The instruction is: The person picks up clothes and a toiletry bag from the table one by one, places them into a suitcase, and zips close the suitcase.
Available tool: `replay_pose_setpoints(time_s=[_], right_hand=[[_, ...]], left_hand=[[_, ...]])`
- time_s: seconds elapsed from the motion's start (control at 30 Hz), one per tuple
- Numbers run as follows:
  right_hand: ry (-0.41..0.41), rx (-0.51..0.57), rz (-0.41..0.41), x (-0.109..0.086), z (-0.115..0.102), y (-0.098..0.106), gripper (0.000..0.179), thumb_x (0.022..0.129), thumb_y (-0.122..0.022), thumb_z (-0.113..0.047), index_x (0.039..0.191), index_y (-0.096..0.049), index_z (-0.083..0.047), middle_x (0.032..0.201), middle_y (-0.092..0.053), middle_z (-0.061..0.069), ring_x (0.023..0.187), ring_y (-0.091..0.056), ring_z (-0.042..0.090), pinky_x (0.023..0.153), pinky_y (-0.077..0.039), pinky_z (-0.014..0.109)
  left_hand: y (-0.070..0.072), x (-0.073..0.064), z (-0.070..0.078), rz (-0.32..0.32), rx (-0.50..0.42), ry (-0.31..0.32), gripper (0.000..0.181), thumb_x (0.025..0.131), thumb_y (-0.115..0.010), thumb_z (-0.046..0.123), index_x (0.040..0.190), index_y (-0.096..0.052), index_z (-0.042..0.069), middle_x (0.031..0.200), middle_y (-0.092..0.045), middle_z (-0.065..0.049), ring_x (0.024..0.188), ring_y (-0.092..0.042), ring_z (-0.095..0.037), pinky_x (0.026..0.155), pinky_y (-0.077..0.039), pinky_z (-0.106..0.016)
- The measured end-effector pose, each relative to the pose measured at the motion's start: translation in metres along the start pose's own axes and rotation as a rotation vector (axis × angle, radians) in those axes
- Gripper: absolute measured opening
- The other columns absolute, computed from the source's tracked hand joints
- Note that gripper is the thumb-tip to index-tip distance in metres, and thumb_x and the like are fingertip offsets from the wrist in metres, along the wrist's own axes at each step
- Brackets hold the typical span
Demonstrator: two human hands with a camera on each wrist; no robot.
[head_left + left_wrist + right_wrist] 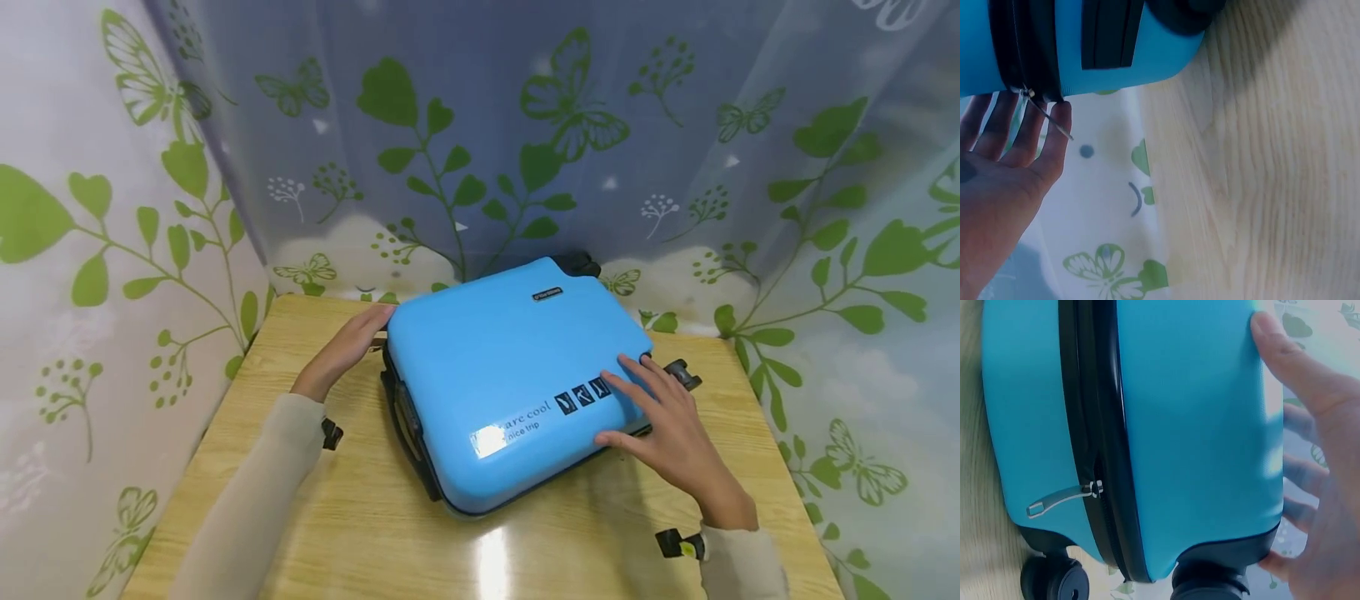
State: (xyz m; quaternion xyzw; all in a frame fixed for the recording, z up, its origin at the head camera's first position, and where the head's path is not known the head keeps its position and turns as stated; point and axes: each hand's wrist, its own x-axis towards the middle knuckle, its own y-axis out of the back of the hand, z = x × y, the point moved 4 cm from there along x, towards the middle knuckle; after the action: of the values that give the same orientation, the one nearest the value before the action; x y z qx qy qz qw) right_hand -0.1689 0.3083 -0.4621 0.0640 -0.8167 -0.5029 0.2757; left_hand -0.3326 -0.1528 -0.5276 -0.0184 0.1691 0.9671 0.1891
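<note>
Blue suitcase (510, 354) between left fingers (376, 317) and right fingers (632, 395)

The blue suitcase (510, 350) has words (522, 431) on its top: I can read "are cool" and, under that, "nice trip", but a bright shine (491, 442) hides how the lines start. Next to them are three black picture signs (582, 396) with little white shapes. A small dark name tag (547, 294) has letters too tiny to read.
</note>
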Motion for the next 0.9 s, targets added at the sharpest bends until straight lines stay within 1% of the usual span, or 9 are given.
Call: replay_pose_setpoints(time_s=[0.1, 0.2, 0.3, 0.4, 0.53, 0.67, 0.77, 0.83, 0.9], right_hand=[[0.025, 0.030, -0.009, 0.001, 0.004, 0.001, 0.083, 0.090, -0.078, -0.065, 0.158, -0.060, -0.020, 0.168, -0.047, 0.018, 0.156, -0.033, 0.054, 0.114, -0.025, 0.086], [0.024, 0.062, -0.030, 0.001, 0.007, 0.002, 0.083, 0.088, -0.085, -0.054, 0.159, -0.059, -0.020, 0.170, -0.045, 0.017, 0.158, -0.031, 0.054, 0.118, -0.022, 0.085], [-0.025, 0.122, -0.053, -0.002, 0.010, 0.002, 0.085, 0.085, -0.093, -0.039, 0.160, -0.058, -0.020, 0.173, -0.041, 0.016, 0.162, -0.024, 0.052, 0.121, -0.016, 0.085], [-0.104, 0.180, -0.043, -0.010, 0.012, -0.001, 0.086, 0.083, -0.096, -0.030, 0.160, -0.057, -0.021, 0.177, -0.032, 0.016, 0.166, -0.013, 0.051, 0.120, -0.014, 0.087], [-0.205, 0.226, 0.028, -0.023, 0.013, -0.010, 0.085, 0.086, -0.094, -0.025, 0.161, -0.056, -0.023, 0.182, -0.017, 0.016, 0.167, 0.002, 0.053, 0.117, -0.010, 0.091], [-0.288, 0.265, 0.131, -0.031, 0.006, -0.021, 0.079, 0.093, -0.088, -0.019, 0.164, -0.052, -0.019, 0.184, -0.007, 0.016, 0.167, 0.006, 0.055, 0.118, -0.006, 0.091], [-0.388, 0.294, 0.220, -0.032, -0.004, -0.027, 0.076, 0.097, -0.083, -0.016, 0.165, -0.048, -0.014, 0.184, -0.004, 0.017, 0.168, 0.002, 0.053, 0.120, -0.012, 0.088], [-0.479, 0.343, 0.273, -0.034, -0.011, -0.032, 0.075, 0.101, -0.079, -0.015, 0.167, -0.045, -0.011, 0.184, -0.001, 0.016, 0.168, -0.003, 0.049, 0.122, -0.021, 0.084], [-0.563, 0.414, 0.307, -0.035, -0.019, -0.037, 0.076, 0.104, -0.076, -0.017, 0.170, -0.039, -0.011, 0.185, 0.003, 0.012, 0.169, -0.006, 0.044, 0.122, -0.030, 0.080]], left_hand=[[0.000, -0.009, -0.001, -0.008, 0.006, -0.027, 0.073, 0.117, -0.034, 0.057, 0.170, -0.037, 0.007, 0.173, -0.039, -0.021, 0.158, -0.039, -0.045, 0.126, -0.037, -0.065], [0.000, -0.018, -0.003, -0.016, 0.014, -0.048, 0.070, 0.118, -0.033, 0.054, 0.168, -0.039, 0.005, 0.170, -0.042, -0.022, 0.157, -0.041, -0.045, 0.125, -0.039, -0.065], [0.000, -0.024, -0.004, -0.020, 0.020, -0.051, 0.067, 0.119, -0.034, 0.051, 0.166, -0.043, 0.005, 0.168, -0.045, -0.022, 0.155, -0.044, -0.045, 0.125, -0.041, -0.064], [0.000, -0.025, -0.006, -0.026, 0.021, -0.045, 0.066, 0.119, -0.036, 0.052, 0.164, -0.046, 0.005, 0.166, -0.048, -0.022, 0.154, -0.046, -0.044, 0.124, -0.041, -0.063], [0.001, -0.017, 0.000, -0.055, 0.012, -0.054, 0.068, 0.118, -0.035, 0.055, 0.164, -0.045, 0.006, 0.167, -0.046, -0.020, 0.156, -0.043, -0.043, 0.126, -0.040, -0.063], [0.002, -0.002, 0.005, -0.095, -0.024, -0.046, 0.068, 0.116, -0.035, 0.060, 0.165, -0.047, 0.014, 0.171, -0.044, -0.011, 0.160, -0.040, -0.036, 0.127, -0.038, -0.062], [0.001, 0.009, 0.008, -0.131, -0.059, -0.020, 0.065, 0.115, -0.037, 0.062, 0.165, -0.050, 0.022, 0.171, -0.045, -0.004, 0.161, -0.040, -0.031, 0.129, -0.036, -0.061], [-0.001, 0.014, 0.009, -0.152, -0.081, 0.001, 0.065, 0.114, -0.039, 0.064, 0.163, -0.052, 0.024, 0.171, -0.046, -0.002, 0.161, -0.039, -0.030, 0.130, -0.034, -0.059], [-0.002, 0.017, 0.012, -0.175, -0.095, 0.018, 0.066, 0.113, -0.042, 0.065, 0.164, -0.051, 0.025, 0.174, -0.042, -0.003, 0.165, -0.033, -0.030, 0.133, -0.029, -0.058]])
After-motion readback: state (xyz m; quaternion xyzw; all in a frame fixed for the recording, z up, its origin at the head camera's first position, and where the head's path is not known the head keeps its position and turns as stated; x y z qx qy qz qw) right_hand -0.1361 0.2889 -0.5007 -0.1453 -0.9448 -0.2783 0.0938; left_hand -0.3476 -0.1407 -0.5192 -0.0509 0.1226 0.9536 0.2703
